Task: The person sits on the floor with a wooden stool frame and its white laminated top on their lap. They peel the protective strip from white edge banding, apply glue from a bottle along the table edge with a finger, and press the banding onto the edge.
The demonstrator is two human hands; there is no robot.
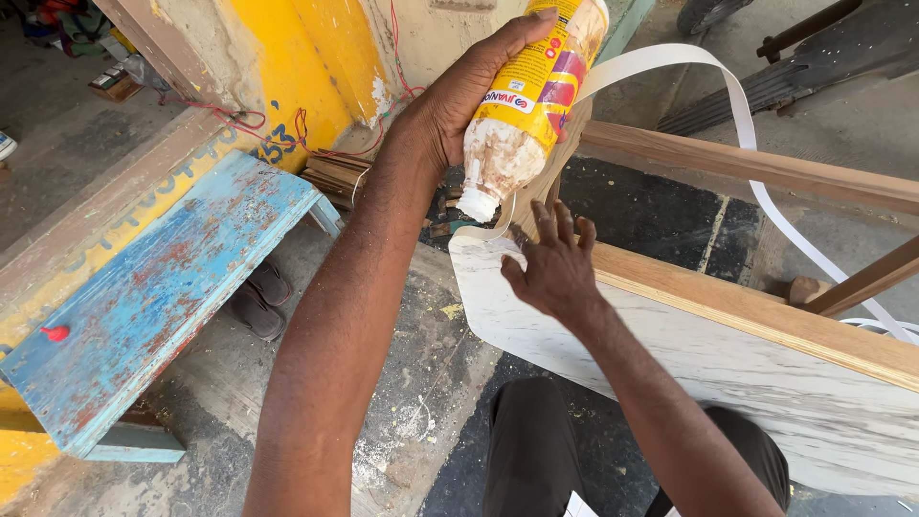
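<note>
Glossy plastic glue bottle (529, 101) smeared with dried white crust, smooth marble-look laminate on the board (728, 369), raw layered plywood edge (766, 311) showing, thin smooth white edge-banding strip (737, 105), blue bench (163, 287) with worn flaking paint, dusty rough concrete floor (421, 383)

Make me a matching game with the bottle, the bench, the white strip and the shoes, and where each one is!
Things:
1. glue bottle
2. blue bench
3. white strip
4. dark shoes

Places:
A. on the floor under the bench's edge
B. tipped nozzle-down in the left hand
C. beside the yellow wall, paint worn
D. curling up from the board's edge near the right hand

Pairs: 1-B, 2-C, 3-D, 4-A
</note>
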